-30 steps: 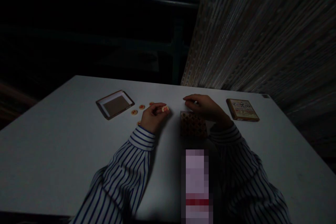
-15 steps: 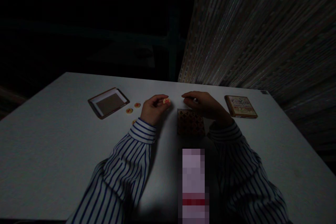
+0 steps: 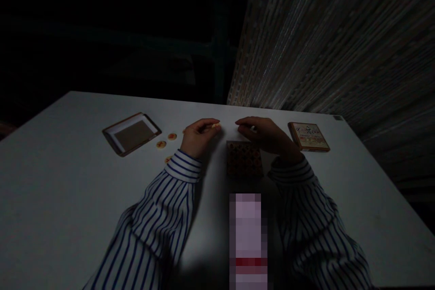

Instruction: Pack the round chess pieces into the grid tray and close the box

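Between the thumb and fingers of my left hand point(image 3: 199, 137) is a round xiangqi piece point(image 3: 215, 125), turned nearly edge-on. My right hand point(image 3: 263, 133) hovers beyond the far right corner of a box of xiangqi pieces point(image 3: 244, 159), thumb and fingers slightly apart, with no piece visible in it. Rows of round pieces sit in that box, in deep shadow. Left of my left hand, loose pieces lie on the table: one xiangqi piece point(image 3: 172, 136), another xiangqi piece point(image 3: 161, 144), and a third xiangqi piece point(image 3: 168, 159) partly behind my cuff.
An open tray-like box lid point(image 3: 132, 135) lies at the left of the white table point(image 3: 68, 190). To the right is a flat printed box point(image 3: 309, 136). A strand curtain point(image 3: 288, 36) hangs behind the table's far edge. A pixelated patch covers the near middle.
The piece in my left hand has turned from showing its red-marked face to nearly edge-on. My right hand has barely moved. The view has shifted slightly.
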Motion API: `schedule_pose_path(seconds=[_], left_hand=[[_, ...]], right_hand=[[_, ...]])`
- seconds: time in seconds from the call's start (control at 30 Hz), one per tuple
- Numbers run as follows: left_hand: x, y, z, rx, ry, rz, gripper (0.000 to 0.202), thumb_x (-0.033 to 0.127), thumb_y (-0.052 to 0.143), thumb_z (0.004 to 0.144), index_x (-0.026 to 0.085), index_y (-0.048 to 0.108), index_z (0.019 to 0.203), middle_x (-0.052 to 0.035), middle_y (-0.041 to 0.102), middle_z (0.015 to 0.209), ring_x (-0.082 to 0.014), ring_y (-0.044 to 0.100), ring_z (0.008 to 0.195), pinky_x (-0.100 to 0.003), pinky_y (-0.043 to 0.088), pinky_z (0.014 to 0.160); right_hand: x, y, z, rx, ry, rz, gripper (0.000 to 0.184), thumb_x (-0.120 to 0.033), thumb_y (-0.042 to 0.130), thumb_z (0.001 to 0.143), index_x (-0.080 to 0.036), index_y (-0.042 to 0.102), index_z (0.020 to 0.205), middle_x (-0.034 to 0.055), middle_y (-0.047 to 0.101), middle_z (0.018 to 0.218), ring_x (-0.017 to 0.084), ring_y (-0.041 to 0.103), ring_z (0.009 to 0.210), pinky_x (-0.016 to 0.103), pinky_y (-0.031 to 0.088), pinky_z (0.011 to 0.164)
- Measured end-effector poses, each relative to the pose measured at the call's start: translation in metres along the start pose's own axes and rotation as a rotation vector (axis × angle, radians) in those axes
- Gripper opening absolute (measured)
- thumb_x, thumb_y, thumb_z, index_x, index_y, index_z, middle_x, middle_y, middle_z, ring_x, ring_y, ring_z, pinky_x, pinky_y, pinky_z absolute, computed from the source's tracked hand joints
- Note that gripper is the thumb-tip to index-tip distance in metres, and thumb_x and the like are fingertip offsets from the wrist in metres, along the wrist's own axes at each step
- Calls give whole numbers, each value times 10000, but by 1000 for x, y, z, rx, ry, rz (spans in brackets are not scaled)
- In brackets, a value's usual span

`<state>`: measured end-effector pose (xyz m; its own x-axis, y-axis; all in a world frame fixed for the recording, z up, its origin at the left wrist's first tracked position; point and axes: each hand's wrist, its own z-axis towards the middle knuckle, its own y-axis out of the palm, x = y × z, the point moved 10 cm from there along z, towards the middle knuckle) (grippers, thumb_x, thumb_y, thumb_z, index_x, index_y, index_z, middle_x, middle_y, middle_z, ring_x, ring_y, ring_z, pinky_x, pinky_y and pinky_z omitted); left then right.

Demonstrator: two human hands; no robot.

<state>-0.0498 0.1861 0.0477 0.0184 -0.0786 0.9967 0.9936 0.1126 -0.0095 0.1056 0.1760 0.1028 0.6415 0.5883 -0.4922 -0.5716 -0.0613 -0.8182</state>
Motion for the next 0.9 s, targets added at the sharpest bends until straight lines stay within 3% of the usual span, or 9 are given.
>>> schedule_pose_path(seconds=[0.3, 0.7, 0.9], left_hand=[[2, 13, 6, -82, 6, 48, 304, 331, 709, 601, 147, 684, 842, -37, 679, 748, -145, 599, 722, -271, 472, 726], [-11, 34, 6, -242, -40, 44, 276, 324, 678, 632, 160, 699, 853, -43, 701, 785, -154, 611, 733, -304, 478, 753], [-13, 36, 4, -242, -70, 39, 274, 288, 700, 613, 153, 681, 850, -44, 698, 775, -156, 617, 731, -310, 481, 745]], right_hand=[[5, -3, -2, 16, -14, 2, 272, -265, 486, 838, -173, 615, 1059, 60, 664, 997, 153, 608, 840, 277, 462, 735], [11, 3, -3, 13, -30, 25, 245, -250, 490, 833, -182, 610, 1035, 54, 673, 945, 151, 608, 805, 263, 452, 696], [11, 8, -2, -10, -20, 47, 221, -248, 486, 837, -171, 616, 999, 51, 675, 909, 135, 603, 765, 247, 438, 671]])
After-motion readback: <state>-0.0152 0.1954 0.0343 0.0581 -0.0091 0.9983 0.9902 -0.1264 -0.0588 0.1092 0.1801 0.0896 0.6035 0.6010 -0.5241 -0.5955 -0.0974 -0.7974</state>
